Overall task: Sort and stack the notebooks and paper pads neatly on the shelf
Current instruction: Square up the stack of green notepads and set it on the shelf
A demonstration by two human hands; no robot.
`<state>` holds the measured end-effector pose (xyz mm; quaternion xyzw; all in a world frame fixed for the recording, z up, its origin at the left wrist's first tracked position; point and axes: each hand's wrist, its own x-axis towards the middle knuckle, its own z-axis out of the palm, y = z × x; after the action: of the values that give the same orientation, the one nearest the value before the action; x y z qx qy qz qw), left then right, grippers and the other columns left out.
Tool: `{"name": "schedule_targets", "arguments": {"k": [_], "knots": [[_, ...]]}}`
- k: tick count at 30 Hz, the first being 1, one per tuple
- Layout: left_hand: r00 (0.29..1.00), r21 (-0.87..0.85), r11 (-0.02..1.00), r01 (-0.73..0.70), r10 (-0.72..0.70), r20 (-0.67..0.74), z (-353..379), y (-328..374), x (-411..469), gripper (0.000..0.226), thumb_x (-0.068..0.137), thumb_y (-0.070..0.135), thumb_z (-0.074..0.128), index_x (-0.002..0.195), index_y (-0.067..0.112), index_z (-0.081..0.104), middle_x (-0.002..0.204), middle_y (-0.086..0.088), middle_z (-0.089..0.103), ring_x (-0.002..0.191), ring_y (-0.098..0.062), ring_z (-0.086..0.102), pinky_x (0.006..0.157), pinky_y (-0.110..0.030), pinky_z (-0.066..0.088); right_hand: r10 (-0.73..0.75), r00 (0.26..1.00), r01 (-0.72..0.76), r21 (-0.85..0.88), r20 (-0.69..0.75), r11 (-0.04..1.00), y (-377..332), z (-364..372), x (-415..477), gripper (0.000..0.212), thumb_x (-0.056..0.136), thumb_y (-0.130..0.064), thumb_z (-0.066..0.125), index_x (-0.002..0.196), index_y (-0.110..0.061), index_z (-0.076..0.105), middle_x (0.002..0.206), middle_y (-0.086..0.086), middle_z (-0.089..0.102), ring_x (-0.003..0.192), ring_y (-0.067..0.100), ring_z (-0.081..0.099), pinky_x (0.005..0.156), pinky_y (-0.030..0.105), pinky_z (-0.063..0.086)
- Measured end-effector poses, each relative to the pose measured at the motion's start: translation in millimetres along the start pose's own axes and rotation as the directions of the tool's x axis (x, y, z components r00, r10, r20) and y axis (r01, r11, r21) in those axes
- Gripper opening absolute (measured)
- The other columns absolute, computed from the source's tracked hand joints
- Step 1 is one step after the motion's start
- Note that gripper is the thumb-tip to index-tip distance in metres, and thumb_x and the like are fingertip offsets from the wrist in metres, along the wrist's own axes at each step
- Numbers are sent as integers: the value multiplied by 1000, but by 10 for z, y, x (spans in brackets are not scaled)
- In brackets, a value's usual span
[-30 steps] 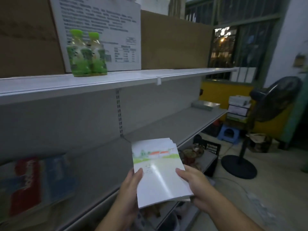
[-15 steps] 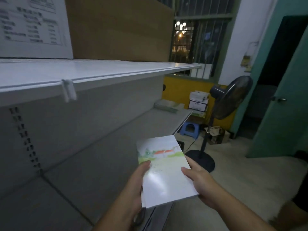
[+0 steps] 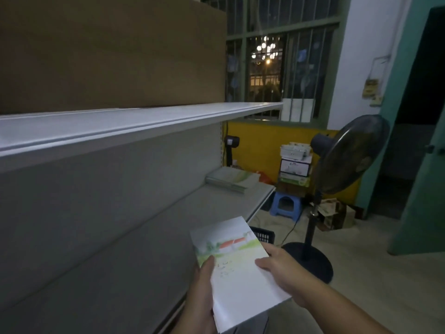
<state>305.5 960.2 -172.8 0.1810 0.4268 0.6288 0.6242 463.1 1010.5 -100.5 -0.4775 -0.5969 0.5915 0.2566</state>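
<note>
place: small shop or stockroom, dimly lit
shelving: grey retail gondola shelves (image 3: 134,121), 9 to 12 o'clock
stock: notebook stack (image 3: 228,178) on the shelf; cartons (image 3: 295,166) at 1 o'clock
extras: pedestal fan (image 3: 349,153), barred window (image 3: 265,68), 12 to 2 o'clock

Dim, soft, wide-angle edge distortion

Notebook (image 3: 237,268): white cover, green landscape, red roof; tilted, over the front edge of the lower shelf (image 3: 144,249).
Stack (image 3: 232,180): green-white pads, flat, at that shelf's far end.
</note>
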Motion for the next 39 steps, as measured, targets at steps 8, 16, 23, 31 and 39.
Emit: {"name": "schedule_targets", "arguments": {"k": [8, 16, 23, 31, 39], "knots": [[905, 106, 946, -305, 323, -275, 493, 153, 1007, 39, 81, 33, 62, 105, 3, 63, 91, -12, 72, 71, -12, 69, 54, -21, 49, 4, 995, -6, 18, 104, 1000, -171, -568, 1045, 29, 89, 13, 45, 96, -10, 62, 90, 11, 67, 74, 21, 63, 60, 23, 49], [912, 295, 917, -269, 341, -228, 593, 485, 2094, 72, 71, 64, 53, 122, 14, 55, 124, -2, 59, 116, -22, 55, 95, -34, 44, -17, 997, 27, -127, 74, 992, -555, -959, 2253, 24, 85, 5, 53, 103, -6, 65, 89, 7, 70, 77, 19, 66, 55, 18, 48], [980, 172, 978, -118, 143, -140, 875, 844, 2762, 24, 85, 9, 51, 103, 5, 68, 84, -18, 70, 72, -29, 64, 64, -31, 50, -72, 997, 65, -241, -19, 968, -930, -1500, 3247, 34, 86, -1, 56, 120, -4, 59, 101, 9, 63, 83, 20, 61, 65, 29, 47], [858, 303, 922, -240, 347, -377, 1073, 1188, 3450, 11, 84, 5, 61, 89, 6, 71, 80, -7, 74, 66, -19, 67, 53, -24, 51, -134, 976, 202, -487, 172, 850, -1199, -1654, 4397, 26, 89, -3, 53, 113, 0, 63, 97, 12, 67, 89, 31, 63, 78, 37, 50], [722, 489, 855, -173, 448, -528, 964, 879, 3879, 17, 80, 43, 63, 94, 37, 73, 98, 5, 74, 95, -16, 69, 90, -41, 53, -201, 880, 472, -742, 431, 475, -1069, -1532, 4784, 55, 101, -28, 31, 150, -21, 8, 149, 5, 34, 130, 21, 41, 101, 26, 35]]}}
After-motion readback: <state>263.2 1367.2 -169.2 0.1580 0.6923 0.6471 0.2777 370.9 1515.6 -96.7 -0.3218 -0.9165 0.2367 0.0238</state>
